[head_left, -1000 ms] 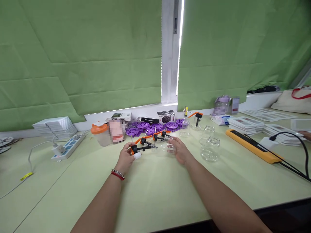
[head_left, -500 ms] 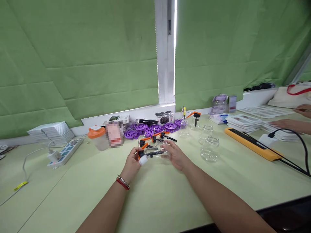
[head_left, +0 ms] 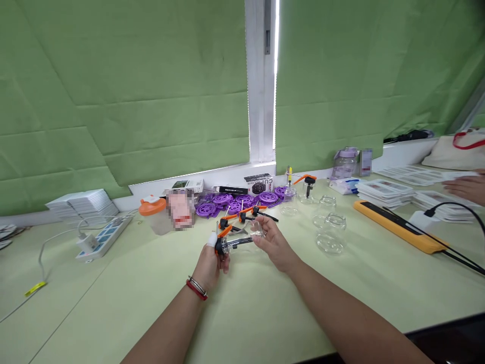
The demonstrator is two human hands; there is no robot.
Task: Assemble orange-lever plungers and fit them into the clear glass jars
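Two hands: both mine, raised just above the table (head_left: 113, 303), meeting at one pump part.
Left hand (head_left: 210, 262): closed round the orange-and-black pump head (head_left: 221, 244); taped fingertip up beside the orange lever.
Right hand (head_left: 273, 243): fingers curled on the small clear jar (head_left: 256, 230), pinching it at the far end of the pump's stem.
Change: half a second ago my left hand held the head lower, taped finger under it; now the grip has rolled upward and the stem points at the jar mouth.
Reading: head and jar look lined up, not yet seated, as far as I can tell.
Nearby: spare pump heads (head_left: 242, 216), purple discs (head_left: 242, 199), empty jars (head_left: 330, 233) to the right.
Far right: another person's hand (head_left: 468, 187) on stacked cards (head_left: 382, 191).
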